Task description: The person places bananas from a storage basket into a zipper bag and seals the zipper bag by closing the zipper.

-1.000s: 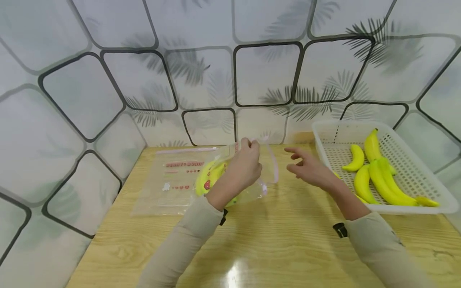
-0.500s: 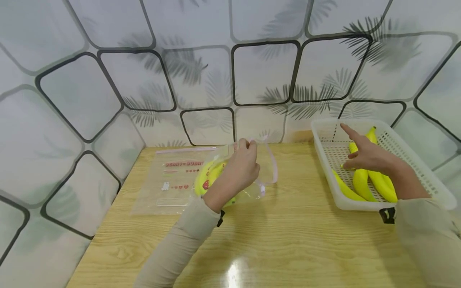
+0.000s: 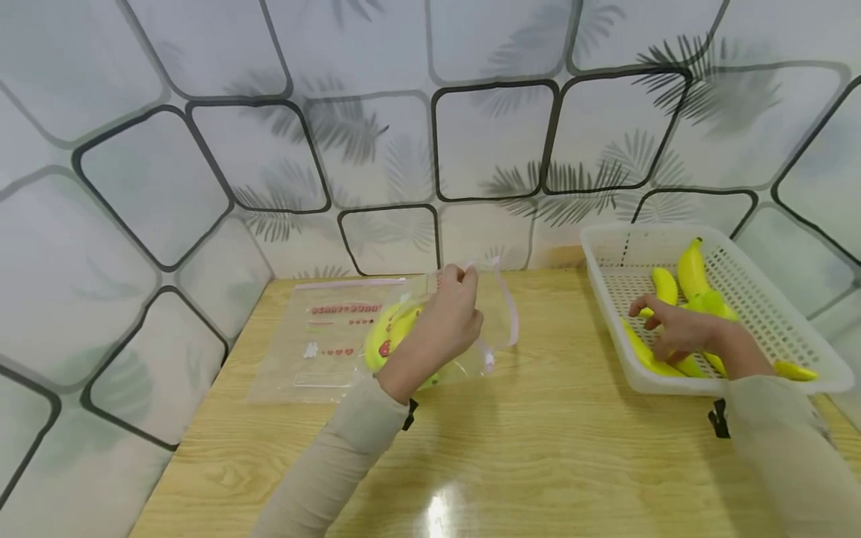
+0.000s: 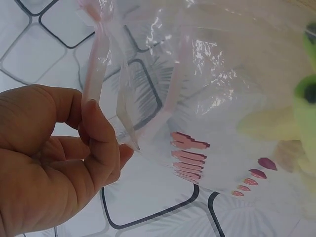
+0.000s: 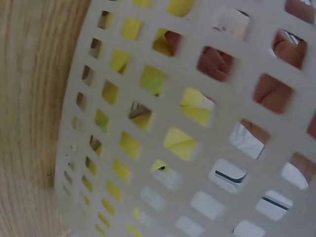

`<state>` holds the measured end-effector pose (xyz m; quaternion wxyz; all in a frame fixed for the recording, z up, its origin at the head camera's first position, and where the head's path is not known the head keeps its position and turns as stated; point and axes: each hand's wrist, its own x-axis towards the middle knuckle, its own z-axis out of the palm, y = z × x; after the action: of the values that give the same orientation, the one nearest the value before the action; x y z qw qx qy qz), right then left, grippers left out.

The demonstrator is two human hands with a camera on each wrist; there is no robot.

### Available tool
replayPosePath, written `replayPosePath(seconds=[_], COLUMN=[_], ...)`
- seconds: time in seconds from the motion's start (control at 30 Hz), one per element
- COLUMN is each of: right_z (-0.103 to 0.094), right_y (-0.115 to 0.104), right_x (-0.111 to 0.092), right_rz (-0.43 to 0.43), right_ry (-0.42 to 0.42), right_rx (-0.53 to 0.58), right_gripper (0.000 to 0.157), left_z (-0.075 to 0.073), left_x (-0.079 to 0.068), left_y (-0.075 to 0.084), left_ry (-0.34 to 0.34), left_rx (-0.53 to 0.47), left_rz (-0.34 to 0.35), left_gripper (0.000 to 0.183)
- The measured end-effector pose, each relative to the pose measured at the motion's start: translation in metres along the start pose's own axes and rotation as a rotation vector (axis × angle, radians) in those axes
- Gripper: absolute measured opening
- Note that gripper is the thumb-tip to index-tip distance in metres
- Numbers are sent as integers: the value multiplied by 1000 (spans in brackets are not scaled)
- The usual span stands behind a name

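Note:
My left hand [image 3: 447,321] pinches the top edge of a clear zip bag [image 4: 217,94] and holds its mouth up; the bag has a pink strip and red print. Inside the bag lie yellow bananas [image 3: 392,338], partly hidden by my hand in the head view. My right hand [image 3: 686,336] is down in the white plastic basket [image 3: 780,317], its fingers bent and spread over the bananas. A banana [image 3: 647,351] lies along the basket's left wall, close under these fingers. In the right wrist view the basket's perforated wall covers most of that hand.
Another clear bag [image 3: 296,373] with red lettering lies flat on the wooden table [image 3: 538,456], left of the held bag. More bananas [image 3: 693,273] lie in the basket at the right. A patterned wall covering [image 3: 498,142] stands behind the table.
My right hand has moved right from the middle of the table into the basket and come down onto the bananas. My left hand keeps its hold on the bag's edge.

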<state>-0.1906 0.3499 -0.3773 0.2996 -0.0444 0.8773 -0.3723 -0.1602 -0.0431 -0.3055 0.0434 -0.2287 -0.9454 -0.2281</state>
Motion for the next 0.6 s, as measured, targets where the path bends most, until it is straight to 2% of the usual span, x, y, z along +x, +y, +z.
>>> replayPosePath(seconds=[0.2, 0.6], right_z=[8, 11], right_y=[3, 7], right_x=[1, 8], right_rz=[-3, 40], right_ry=[-64, -113], right_rx=[36, 1], right_gripper=[77, 77], left_z=[1, 1], left_x=[-2, -2], left_y=[1, -1], left_ry=[10, 3], left_rx=[-2, -4], left_rz=[-7, 2], left_gripper=[60, 61])
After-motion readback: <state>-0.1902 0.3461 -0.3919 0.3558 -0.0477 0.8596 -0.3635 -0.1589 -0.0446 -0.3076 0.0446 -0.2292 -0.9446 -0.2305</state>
